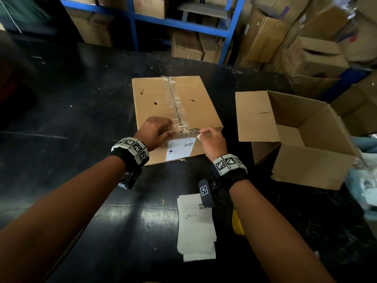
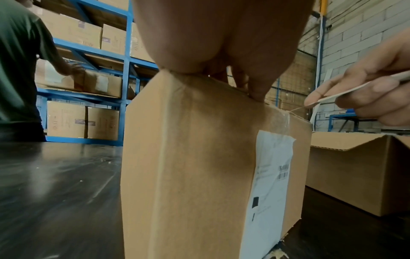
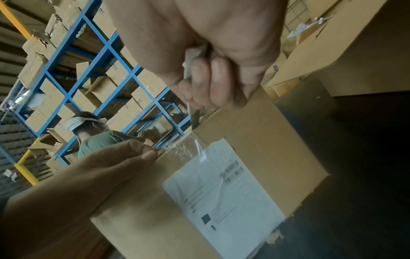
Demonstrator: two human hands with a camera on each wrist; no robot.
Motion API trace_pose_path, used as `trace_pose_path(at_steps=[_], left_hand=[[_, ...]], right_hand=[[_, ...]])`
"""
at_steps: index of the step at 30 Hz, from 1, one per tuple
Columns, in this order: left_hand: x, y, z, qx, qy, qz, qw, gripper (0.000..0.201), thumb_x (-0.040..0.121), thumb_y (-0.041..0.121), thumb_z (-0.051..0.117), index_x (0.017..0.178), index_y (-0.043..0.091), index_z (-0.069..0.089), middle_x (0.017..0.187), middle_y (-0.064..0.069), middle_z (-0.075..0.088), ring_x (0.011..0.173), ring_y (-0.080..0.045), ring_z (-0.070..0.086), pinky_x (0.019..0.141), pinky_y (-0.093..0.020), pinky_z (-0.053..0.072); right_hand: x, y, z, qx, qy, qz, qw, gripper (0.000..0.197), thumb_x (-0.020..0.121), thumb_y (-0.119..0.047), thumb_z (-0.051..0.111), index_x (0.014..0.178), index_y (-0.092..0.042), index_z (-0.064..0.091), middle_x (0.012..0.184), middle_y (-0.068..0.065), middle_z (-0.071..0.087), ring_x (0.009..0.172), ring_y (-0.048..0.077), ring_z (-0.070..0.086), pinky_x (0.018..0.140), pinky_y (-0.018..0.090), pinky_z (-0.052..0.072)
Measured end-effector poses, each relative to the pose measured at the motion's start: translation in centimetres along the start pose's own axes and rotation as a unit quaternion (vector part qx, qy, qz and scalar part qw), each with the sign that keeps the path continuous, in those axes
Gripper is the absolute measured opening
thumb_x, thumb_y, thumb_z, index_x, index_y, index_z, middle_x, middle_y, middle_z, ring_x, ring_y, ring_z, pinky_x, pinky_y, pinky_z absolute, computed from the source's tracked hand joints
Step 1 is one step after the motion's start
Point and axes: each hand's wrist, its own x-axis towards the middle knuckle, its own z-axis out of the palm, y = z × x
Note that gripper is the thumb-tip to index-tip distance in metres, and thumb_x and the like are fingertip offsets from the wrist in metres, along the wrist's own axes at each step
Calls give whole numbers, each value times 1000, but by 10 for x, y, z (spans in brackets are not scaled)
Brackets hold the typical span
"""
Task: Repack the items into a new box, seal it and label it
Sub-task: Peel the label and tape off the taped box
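Cardboard of the sealed box (image 1: 175, 103) is steadied by the left hand (image 1: 155, 130), fingers curled on the near edge, so the right hand (image 1: 212, 139), pinching a small blade (image 3: 192, 112), can cut the tape (image 1: 176, 107).

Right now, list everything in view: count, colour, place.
taped box: one, brown, closed, centre of the table.
clear tape: one strip, along the taped box's top seam and over its near edge.
label: one, white, on the taped box's near side.
open box: one, brown, flaps up, right of the taped box.
paper sheets: a small white stack, near edge of the table.
table: one, black.
shelving: blue, holding brown cartons, behind the table.
other person: one, green shirt, at the shelving.
left hand: on the taped box's near top edge, fingertips at the tape.
right hand: grips a thin cutter at the taped seam.
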Motion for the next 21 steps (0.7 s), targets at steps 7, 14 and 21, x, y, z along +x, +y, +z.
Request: trace_pose_path(at_steps=[7, 14, 21], left_hand=[[-3, 4, 2, -12, 25, -16, 1000, 8, 85, 15, 66, 81, 9, 62, 107, -10, 68, 99, -28, 60, 94, -35, 38], [-3, 5, 4, 2, 23, -40, 999, 9, 90, 18, 60, 90, 10, 60, 112, -9, 66, 100, -28, 57, 101, -46, 38], [-3, -3, 9, 1, 7, -50, 999, 12, 93, 21, 55, 99, 12, 58, 110, -7, 66, 103, -26, 60, 112, -48, 26]], right_hand=[[-7, -2, 17, 69, 21, 50, 996, 23, 84, -7, 47, 78, -27, 58, 75, -3, 57, 76, 22, 56, 63, 32, 45], [-11, -9, 24, 60, 28, 52, 996, 16, 88, -9, 47, 94, -21, 56, 96, 6, 63, 89, 27, 62, 79, 39, 55], [-11, -15, 29, 73, 30, 59, 995, 15, 89, -9, 46, 96, -19, 55, 99, 9, 63, 97, 31, 62, 86, 40, 51]])
